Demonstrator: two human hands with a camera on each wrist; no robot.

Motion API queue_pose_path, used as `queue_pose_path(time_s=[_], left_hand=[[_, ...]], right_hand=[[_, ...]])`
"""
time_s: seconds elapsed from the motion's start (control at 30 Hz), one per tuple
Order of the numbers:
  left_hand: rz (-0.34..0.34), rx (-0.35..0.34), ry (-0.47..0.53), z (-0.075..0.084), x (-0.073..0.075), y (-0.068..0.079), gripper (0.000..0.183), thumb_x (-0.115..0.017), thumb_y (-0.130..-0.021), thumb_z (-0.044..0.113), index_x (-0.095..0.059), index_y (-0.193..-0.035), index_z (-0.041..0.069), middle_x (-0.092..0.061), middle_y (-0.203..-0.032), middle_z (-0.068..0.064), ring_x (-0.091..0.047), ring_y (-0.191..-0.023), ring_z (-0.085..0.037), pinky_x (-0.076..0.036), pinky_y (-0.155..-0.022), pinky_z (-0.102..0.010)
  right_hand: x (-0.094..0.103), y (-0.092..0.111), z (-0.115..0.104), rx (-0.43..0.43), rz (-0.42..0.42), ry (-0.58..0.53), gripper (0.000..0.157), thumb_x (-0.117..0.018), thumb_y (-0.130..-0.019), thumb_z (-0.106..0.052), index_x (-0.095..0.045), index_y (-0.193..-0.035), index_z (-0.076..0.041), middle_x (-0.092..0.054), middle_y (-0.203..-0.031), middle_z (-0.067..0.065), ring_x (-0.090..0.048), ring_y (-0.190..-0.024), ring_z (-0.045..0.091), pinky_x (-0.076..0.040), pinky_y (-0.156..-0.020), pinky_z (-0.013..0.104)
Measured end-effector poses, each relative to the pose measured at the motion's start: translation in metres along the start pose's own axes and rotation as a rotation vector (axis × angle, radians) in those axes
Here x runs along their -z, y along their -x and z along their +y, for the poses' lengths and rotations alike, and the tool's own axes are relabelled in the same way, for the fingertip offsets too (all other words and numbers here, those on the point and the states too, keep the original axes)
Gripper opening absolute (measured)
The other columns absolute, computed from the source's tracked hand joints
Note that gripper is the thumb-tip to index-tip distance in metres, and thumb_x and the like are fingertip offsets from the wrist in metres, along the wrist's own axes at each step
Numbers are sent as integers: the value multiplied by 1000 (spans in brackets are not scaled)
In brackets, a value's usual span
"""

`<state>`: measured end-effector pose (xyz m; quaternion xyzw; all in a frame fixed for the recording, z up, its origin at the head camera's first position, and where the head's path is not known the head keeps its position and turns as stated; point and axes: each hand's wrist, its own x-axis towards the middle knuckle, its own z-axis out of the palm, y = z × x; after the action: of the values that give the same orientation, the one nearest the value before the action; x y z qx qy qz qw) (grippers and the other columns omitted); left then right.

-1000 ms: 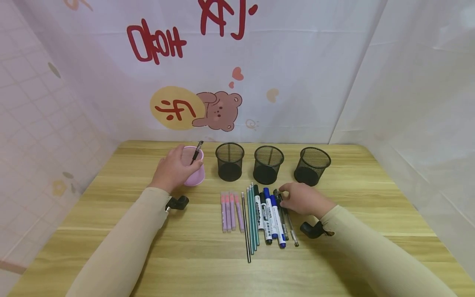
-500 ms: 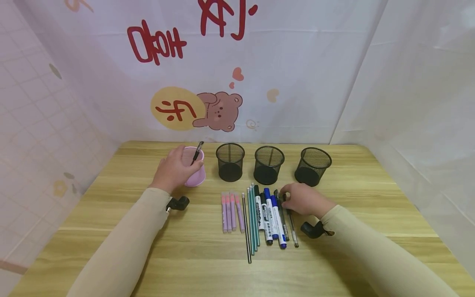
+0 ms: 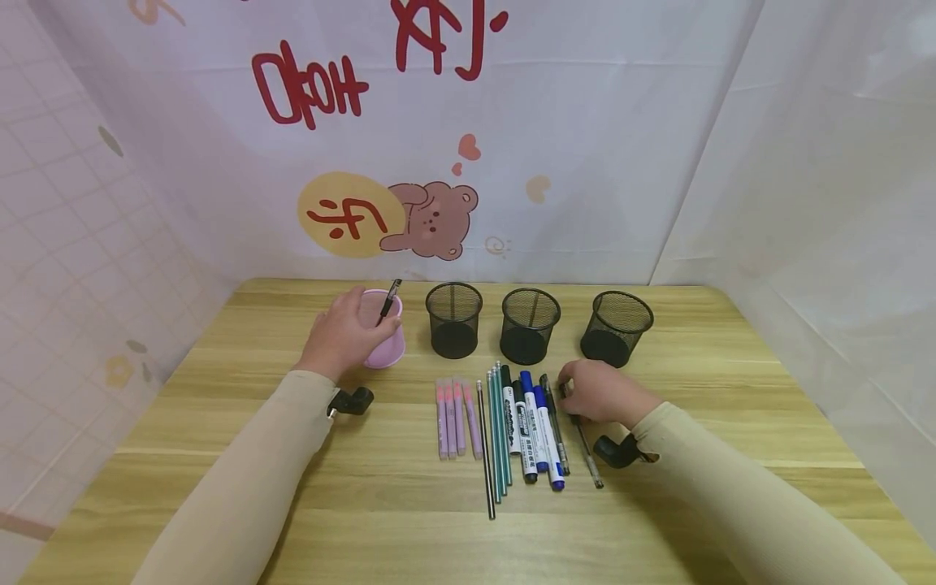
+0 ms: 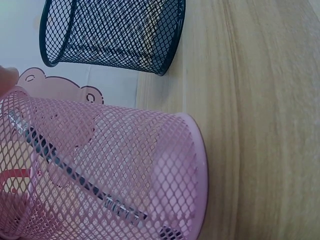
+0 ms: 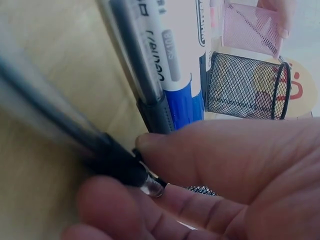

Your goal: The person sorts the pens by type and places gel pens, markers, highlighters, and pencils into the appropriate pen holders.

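My left hand point(image 3: 342, 335) grips the rim of a pink mesh pen holder point(image 3: 385, 353) at the back left. A black gel pen point(image 3: 387, 304) leans inside it, and the left wrist view shows it slanting behind the mesh. My right hand point(image 3: 604, 395) pinches one end of another black gel pen point(image 5: 117, 159) between thumb and fingers, its clear barrel trailing toward the front. Just left of that hand lies a similar gel pen point(image 3: 557, 429), beside blue-capped whiteboard markers point(image 3: 547, 443).
Three black mesh pen holders point(image 3: 453, 345) stand in a row along the back. Mid-table lie several pink-and-purple highlighters point(image 3: 450, 422), green pencils point(image 3: 499, 443), a dark striped pencil point(image 3: 486, 455) and black-capped markers point(image 3: 525, 439). A printed cloth point(image 3: 600, 122) hangs behind the table.
My right hand has shifted slightly right, drawing the pinched gel pen away from its neighbour, its far end swinging right. My left hand and the pink pen holder stay in place.
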<state>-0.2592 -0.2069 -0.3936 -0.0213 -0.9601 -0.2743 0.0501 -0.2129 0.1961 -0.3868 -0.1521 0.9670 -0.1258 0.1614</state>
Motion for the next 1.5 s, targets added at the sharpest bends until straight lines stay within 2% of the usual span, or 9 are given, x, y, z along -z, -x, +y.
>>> queue_pose_path(time_s=[0.23, 0.57, 1.27, 1.5], left_hand=[[3, 0, 5, 1, 0, 0, 100, -58, -94, 70, -31, -162, 3, -39, -164, -25, -37, -152, -45, -20, -126, -69], [5, 3, 6, 2, 1, 1, 99, -58, -94, 69, -31, -162, 3, -39, -164, -25, -37, -152, -45, -20, -126, -70], [2, 8, 11, 1, 0, 1, 100, -59, -94, 70, -31, -163, 4, -38, -165, -26, -37, -152, -47, -17, -127, -70], [-2, 12, 11, 2, 1, 1, 100, -59, -94, 70, -30, -163, 4, -38, -165, -26, -37, -152, -46, -17, -127, -71]], right_hand=[[-2, -2, -1, -49, -21, -42, 43, -68, -84, -7, -68, -126, 1, -66, -64, 0, -61, -55, 11, -48, -59, 26], [-2, 0, -3, -87, -29, -94, 44, -67, -82, -4, -66, -127, 0, -65, -66, 2, -59, -52, 11, -45, -50, 24], [-2, -1, -2, -91, -23, -120, 44, -71, -82, -8, -65, -124, -1, -64, -72, 4, -59, -55, 13, -46, -54, 26], [-1, 0, -2, -70, 19, -114, 41, -72, -82, -9, -65, -121, 0, -65, -76, 6, -59, -60, 16, -46, -57, 28]])
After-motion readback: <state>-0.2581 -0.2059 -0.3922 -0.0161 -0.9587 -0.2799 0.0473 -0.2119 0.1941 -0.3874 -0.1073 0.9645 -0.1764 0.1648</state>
